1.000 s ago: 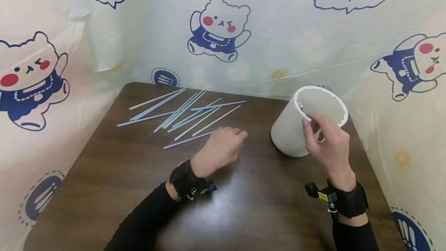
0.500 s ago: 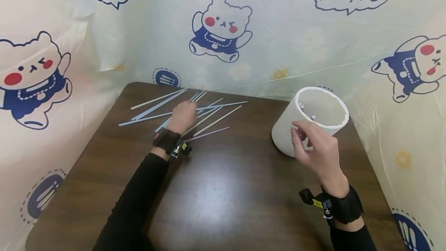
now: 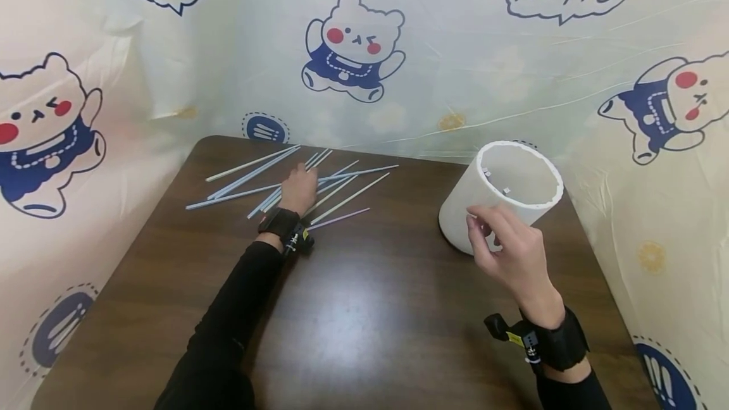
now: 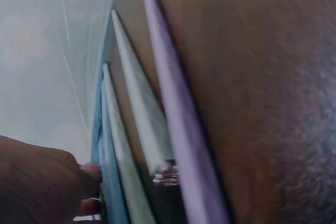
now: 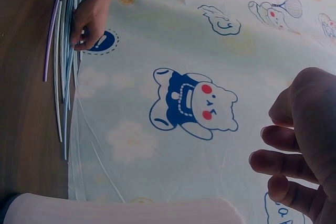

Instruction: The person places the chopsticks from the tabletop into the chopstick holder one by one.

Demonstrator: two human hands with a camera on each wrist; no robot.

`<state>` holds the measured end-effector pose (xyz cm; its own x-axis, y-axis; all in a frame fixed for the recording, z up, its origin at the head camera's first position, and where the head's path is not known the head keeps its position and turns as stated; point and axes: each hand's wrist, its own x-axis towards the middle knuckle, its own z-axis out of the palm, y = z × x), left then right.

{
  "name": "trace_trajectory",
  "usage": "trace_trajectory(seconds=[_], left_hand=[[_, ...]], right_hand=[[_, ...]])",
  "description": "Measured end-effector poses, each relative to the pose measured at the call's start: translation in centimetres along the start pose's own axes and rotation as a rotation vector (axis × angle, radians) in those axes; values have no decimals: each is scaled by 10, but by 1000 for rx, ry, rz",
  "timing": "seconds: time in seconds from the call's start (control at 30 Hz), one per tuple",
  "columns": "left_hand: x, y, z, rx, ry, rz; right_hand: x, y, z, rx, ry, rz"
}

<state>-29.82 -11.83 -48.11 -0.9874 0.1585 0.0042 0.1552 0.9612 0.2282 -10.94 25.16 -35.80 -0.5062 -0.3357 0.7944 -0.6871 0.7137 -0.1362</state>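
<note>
Several thin pale sticks, blue (image 3: 233, 198) and whitish-green (image 3: 250, 163), lie crossed over each other on the brown table. A purple stick (image 3: 342, 217) is nearest the front. My left hand (image 3: 299, 190) reaches down among the sticks, fingers bent. In the left wrist view its fingertips (image 4: 90, 174) are right at a blue stick (image 4: 111, 171); I cannot tell if they pinch one. My right hand (image 3: 509, 248) hovers before a white cylindrical bin (image 3: 455, 211), fingers loosely curled. The right wrist view shows nothing between those fingers (image 5: 278, 163).
The bin's round mouth faces up, and two small pale squares (image 3: 506, 191) show on its inner wall. A printed curtain (image 3: 444, 68) with cartoon bears hangs behind and at both sides of the table (image 3: 342, 328). Both wrists wear black straps with small cameras.
My left hand has gone from right of the purple stick back and left into the pile, staying there over the last half second. My right hand has come off the bin's rim, down and left.
</note>
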Motion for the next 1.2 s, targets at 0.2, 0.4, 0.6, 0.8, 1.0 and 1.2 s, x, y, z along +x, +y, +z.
trace_trajectory(seconds=[0.2, 0.4, 0.6, 0.8, 1.0, 1.2], left_hand=[[-4, 1, -1, -5, 57, 22], [-15, 14, -14, -287, 182, 39], [-29, 33, -36, -540, 388, 146], [-51, 57, -68, -619, 604, 343], [-90, 90, -113, -645, 704, 562], [-128, 117, -146, -611, 852, 832]], right_hand=[[-2, -1, -2, 2, -4, 12], [0, -1, -2, 57, -2, 38], [1, -2, 2, 86, -6, 33], [2, -1, 5, 88, -2, 27], [5, -1, 6, 72, -3, 25], [9, -6, 9, 54, -40, 23]])
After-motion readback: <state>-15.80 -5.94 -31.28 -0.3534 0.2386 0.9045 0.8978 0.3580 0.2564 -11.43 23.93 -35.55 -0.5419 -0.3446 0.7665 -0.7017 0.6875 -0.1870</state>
